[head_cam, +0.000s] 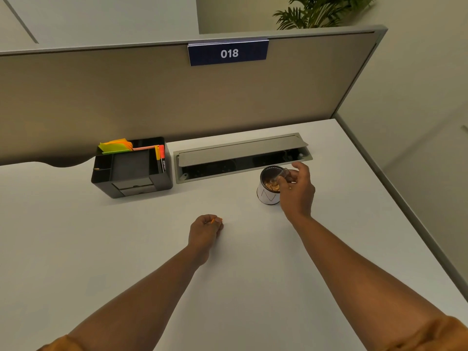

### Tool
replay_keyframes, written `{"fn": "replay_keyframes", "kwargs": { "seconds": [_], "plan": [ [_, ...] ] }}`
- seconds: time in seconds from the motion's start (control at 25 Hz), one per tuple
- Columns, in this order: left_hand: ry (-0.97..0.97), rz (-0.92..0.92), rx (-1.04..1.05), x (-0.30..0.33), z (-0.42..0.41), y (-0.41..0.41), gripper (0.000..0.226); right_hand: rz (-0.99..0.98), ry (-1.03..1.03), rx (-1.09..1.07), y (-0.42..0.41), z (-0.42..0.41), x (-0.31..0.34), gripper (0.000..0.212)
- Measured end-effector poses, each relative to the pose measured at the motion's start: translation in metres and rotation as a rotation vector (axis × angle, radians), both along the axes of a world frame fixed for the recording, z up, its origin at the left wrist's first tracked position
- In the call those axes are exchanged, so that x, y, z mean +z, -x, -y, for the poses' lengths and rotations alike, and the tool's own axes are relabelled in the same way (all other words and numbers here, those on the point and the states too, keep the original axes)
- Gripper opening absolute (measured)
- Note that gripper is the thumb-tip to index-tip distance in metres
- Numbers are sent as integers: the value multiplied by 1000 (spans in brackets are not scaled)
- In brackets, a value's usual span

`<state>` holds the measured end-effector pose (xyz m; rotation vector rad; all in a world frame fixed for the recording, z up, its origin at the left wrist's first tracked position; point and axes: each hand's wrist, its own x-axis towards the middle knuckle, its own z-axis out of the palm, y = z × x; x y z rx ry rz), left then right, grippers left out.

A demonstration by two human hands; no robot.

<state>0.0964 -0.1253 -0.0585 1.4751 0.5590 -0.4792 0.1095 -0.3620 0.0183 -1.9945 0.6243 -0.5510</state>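
Right hand (298, 191) is gripping a small clear plastic piece (285, 173), prob. a lid or cup, with fingers curling round it. It is tilting at the rim of a short round tin with a white band (266, 196). Left hand (205, 230) is resting on the white desk top (101, 249), well apart from the right. It is closing in a loose fist and pinching a small orange item (216, 220) at thumb and forefinger. Item is too small to identify; poss. a clip or pin.

Progress, as judged:
- Tin is standing upright and open at right rear of desk, just in front of the long grey cable tray (240, 158).
- Work is looking approx. mid-way. The clear piece is sitting at the tin's mouth, and I cannot tell whether it is tipping in or coming off.
- Orange item is not yet going into any container.
- Remaining, prob.: placing the orange item, then closing the tin.

Containers:
- Tin is holding a heap of small gold-coloured bits (271, 185), filling it partway; type is not readable.
- Clear piece: contents, if any, are not showing.
- Black plastic desk organiser (131, 171) is sitting at left rear against the beige partition (177, 97). Its rear slot is holding yellow, green and orange sticky notes (116, 145). Its right slot is holding red and orange markers (160, 158). Front left compartments and the drawers are showing nothing legible.
- Cable tray is lying with flap part open; interior is dark.
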Motion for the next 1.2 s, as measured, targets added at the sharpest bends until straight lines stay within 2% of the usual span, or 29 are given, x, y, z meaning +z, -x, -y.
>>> {"fn": "replay_keyframes", "kwargs": {
  "seconds": [0.08,0.24,0.36,0.44,0.56,0.68,0.76,0.88,0.96,1.04,1.2],
  "plan": [
    [-1,-3,-1,1,0,0,18,23,6,21,0,2,2,51],
    [-10,-2,-8,3,1,0,16,3,149,79,-3,8,3,25],
    [-11,-6,-16,4,0,0,17,-6,115,86,-5,8,7,33],
    [-16,-7,-22,4,0,0,18,9,189,81,-6,8,7,25],
    [-11,-5,-22,5,1,0,18,32,182,68,-5,9,7,29],
    [-8,-7,-19,6,0,0,19,18,209,73,-4,7,3,24],
    [2,-7,-17,6,0,1,20,37,119,37,-5,6,3,32],
    [20,-6,-2,6,0,1,19,28,-142,-138,-10,7,7,47],
    [35,-9,6,7,0,2,19,19,-306,-268,-8,7,9,42],
    [43,-20,9,11,0,4,15,30,-427,-311,2,3,10,34],
    [106,-14,1,33,-13,15,5,18,-627,-188,36,-19,10,27]
  ]
}}
